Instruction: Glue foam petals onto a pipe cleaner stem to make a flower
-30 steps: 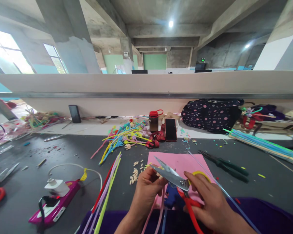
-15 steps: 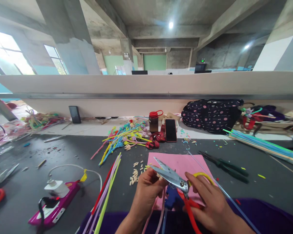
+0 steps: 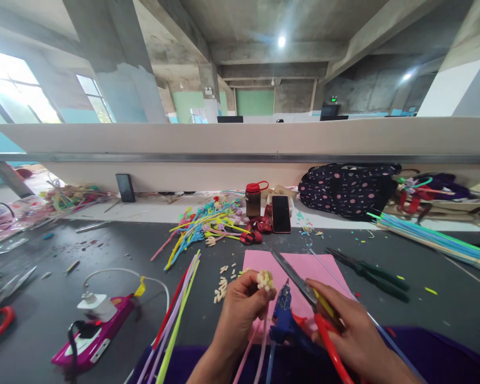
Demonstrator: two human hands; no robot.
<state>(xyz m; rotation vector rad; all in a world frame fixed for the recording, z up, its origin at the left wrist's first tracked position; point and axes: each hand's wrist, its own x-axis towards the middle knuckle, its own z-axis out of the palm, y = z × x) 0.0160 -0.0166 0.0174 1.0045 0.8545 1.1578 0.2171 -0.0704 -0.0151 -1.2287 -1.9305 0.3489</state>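
My left hand [image 3: 245, 305] pinches a small cream and yellowish flower head [image 3: 265, 280] between thumb and fingertips. Pink fuzzy stems [image 3: 263, 341] hang down below that hand. My right hand [image 3: 346, 322] is wrapped round the red and yellow handles of a pair of scissors [image 3: 300, 281]; the blades look closed and point up and to the left, apart from the flower. Between the hands, over the pink sheet [image 3: 260, 260], is a blue glue gun [image 3: 283, 314] with its tip upward. Short cream pieces [image 3: 221, 290] lie left of the sheet.
Left are a magenta power strip [image 3: 100, 330], other red-handled scissors [image 3: 0, 320] and fuzzy stems [image 3: 180, 304]. Green-handled pliers [image 3: 374, 274] lie right. Behind are finished-looking stems [image 3: 204, 226], a bottle [image 3: 253, 201], a phone [image 3: 280, 214] and a dark patterned bag [image 3: 348, 189].
The scissors have closed and moved right and down, away from my left hand. The flower head, earlier behind the blades, now shows fully, and the glue gun is less covered.
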